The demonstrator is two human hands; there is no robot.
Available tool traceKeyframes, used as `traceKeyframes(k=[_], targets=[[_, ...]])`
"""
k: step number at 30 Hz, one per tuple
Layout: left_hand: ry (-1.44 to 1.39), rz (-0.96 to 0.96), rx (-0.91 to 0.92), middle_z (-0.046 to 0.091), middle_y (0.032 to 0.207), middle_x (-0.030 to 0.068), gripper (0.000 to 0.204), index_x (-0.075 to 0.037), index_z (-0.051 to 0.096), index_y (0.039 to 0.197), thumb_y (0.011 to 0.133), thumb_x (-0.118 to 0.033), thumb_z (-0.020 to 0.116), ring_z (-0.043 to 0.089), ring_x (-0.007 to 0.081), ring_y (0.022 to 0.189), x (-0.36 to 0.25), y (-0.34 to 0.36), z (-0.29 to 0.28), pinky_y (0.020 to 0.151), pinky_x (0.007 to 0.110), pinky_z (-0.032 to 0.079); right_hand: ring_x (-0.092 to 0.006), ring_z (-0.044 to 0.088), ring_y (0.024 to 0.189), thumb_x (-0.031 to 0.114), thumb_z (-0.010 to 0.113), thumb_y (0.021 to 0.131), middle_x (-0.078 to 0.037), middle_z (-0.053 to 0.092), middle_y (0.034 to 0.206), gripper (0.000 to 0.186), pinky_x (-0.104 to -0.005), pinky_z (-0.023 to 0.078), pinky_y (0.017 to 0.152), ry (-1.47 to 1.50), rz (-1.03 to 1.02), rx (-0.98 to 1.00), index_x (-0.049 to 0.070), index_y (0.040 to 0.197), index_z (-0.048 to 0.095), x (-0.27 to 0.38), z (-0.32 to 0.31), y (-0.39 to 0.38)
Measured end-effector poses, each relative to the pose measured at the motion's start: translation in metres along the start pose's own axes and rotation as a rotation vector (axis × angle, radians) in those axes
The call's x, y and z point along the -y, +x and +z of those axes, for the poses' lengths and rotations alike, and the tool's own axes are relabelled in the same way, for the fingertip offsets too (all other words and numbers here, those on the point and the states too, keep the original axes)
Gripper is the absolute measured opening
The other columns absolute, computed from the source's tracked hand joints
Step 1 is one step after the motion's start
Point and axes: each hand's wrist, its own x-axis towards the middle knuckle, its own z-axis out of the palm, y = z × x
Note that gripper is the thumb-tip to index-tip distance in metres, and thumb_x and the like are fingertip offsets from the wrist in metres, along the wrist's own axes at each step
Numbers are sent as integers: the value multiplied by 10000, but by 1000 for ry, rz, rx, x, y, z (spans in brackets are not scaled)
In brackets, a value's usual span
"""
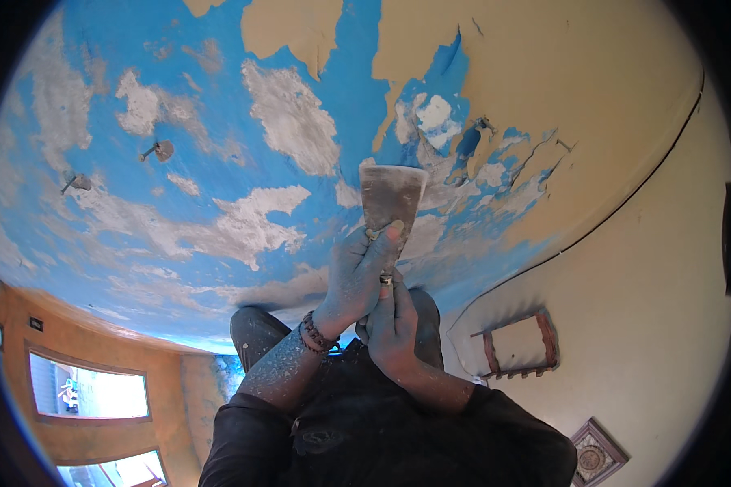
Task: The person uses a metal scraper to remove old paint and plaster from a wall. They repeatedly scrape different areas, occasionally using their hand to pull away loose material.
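Note:
Both of my hands are on one scraper, a wide flat metal blade with dusty smears and a pale front edge. My left hand is closed high up around the neck, its thumb lying on the lower blade. Just below, my right hand grips the handle, most of which the fingers hide. The blade points away from me towards a large painted surface where blue paint and bare grey patches show. Whether its edge touches that surface, I cannot tell. White dust and specks cover my left hand and forearm, above a beaded bracelet.
Loose, curling paint flakes hang beyond the blade, next to remaining beige paint. Two bolts stick out at left. A dark cable runs along the right. Windows, a wooden rack and a framed ornament lie lower down.

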Motion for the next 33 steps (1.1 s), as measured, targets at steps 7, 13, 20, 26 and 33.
traceKeyframes(k=[7, 13, 20, 26, 33], targets=[[13, 36, 31, 546, 614, -11, 371, 5, 618, 821, 922, -347, 560, 474, 20, 545, -20, 14, 1, 468, 206, 374, -43, 442, 471, 169, 362, 980, -15, 491, 593, 324, -221, 349, 416, 117, -43, 31, -40, 1221, 416, 18, 3, 18], [-35, 19, 39, 517, 586, -37, 366, -10, 607, 755, 931, -326, 552, 422, 14, 531, 4, 10, 0, 455, 213, 347, -27, 413, 470, 173, 353, 983, 24, 453, 585, 321, -199, 334, 413, 37, -2, -18, -42, 1212, 420, 1, 0, 5], [46, 44, 10, 498, 555, -41, 388, 5, 597, 748, 929, -335, 545, 431, 21, 521, 7, 3, -5, 443, 223, 337, -24, 409, 471, 173, 345, 988, 17, 458, 603, 324, -198, 333, 412, 34, -106, 7, -49, 1216, 404, -6, 7, 5], [120, 46, 112, 474, 525, -32, 411, 3, 587, 712, 925, -346, 546, 422, 22, 506, -23, 22, -10, 422, 227, 321, -23, 406, 470, 176, 338, 989, 16, 459, 613, 329, -197, 328, 412, 91, -124, 0, -51, 1219, 399, 16, 17, 16], [79, 63, 36, 449, 497, -27, 440, 8, 556, 659, 926, -342, 546, 382, 35, 485, -36, 21, 3, 416, 238, 307, -20, 391, 464, 179, 334, 992, 21, 441, 614, 334, -189, 310, 397, 123, -92, 20, -41, 1236, 391, 25, 13, 16]])
